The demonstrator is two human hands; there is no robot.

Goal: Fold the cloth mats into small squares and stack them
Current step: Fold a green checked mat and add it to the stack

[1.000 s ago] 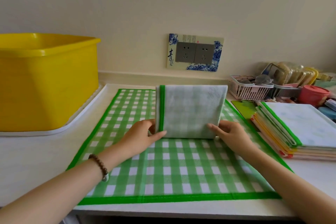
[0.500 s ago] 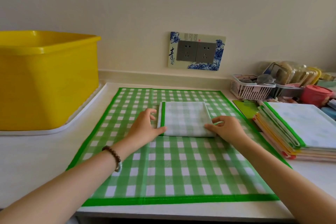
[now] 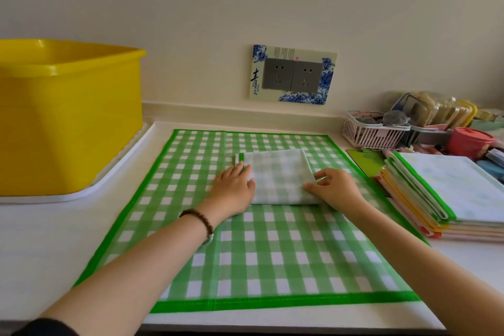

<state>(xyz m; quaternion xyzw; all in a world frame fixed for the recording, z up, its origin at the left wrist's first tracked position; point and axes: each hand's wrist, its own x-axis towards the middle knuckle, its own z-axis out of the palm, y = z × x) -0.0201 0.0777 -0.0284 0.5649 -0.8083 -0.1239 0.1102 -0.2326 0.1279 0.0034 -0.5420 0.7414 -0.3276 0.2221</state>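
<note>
A green checked mat folded into a small square lies flat on a larger, unfolded green checked mat spread over the counter. My left hand rests flat on the folded square's left edge, fingers straight. On the square's right edge sits my right hand, with the fingertips touching the fold and the fingers loosely bent. A stack of folded mats with green, yellow and pink edges sits to the right.
A big yellow tub stands on a white tray at the left. At the back right are a pink wire basket, a red lidded pot and other clutter. A wall socket is behind. The counter's front edge is near.
The folded piece stood upright a second ago; it has been laid down flat into a small square. Both hands moved onto its left and right edges.
</note>
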